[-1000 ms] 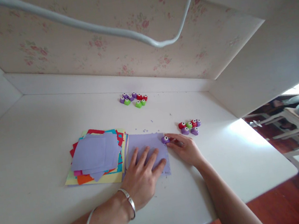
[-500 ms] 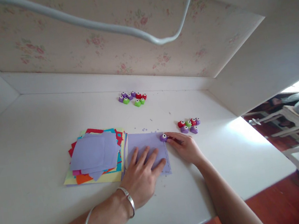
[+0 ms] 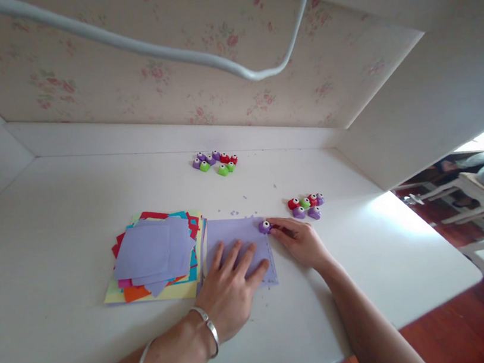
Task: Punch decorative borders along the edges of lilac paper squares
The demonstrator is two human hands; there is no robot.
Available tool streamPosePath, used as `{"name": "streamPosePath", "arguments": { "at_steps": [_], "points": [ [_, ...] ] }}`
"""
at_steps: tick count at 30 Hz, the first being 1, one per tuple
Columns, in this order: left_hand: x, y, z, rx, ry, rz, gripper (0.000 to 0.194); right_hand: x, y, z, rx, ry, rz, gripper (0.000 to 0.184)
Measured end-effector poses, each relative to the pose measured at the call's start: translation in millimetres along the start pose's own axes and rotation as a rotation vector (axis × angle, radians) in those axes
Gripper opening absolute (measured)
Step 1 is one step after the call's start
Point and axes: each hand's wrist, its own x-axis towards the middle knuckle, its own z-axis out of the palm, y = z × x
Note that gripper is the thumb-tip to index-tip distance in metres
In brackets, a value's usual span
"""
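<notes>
The small purple punch [image 3: 265,226], white-buttoned, sits on the far right corner of the lilac sheet [image 3: 237,242], pinched by right hand [image 3: 297,240] fingertips. Left hand [image 3: 229,285] lies spread flat on the sheet; the punch's axis is unclear.

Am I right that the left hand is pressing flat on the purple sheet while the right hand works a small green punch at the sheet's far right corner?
Not quite: the punch under the right hand is purple, not green, as the head view shows. The rest holds: the left hand lies flat on the purple sheet, and the punch sits at its far right corner.
</notes>
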Motion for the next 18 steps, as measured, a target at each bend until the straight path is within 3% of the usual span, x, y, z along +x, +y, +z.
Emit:
{"name": "streamPosePath", "arguments": {
  "at_steps": [18],
  "points": [
    [0.7,0.3,-2.7,-0.001,-0.009,0.019,0.047,1.4,-3.3,0.0,0.015,0.006,-0.028,0.023]
  ]
}}
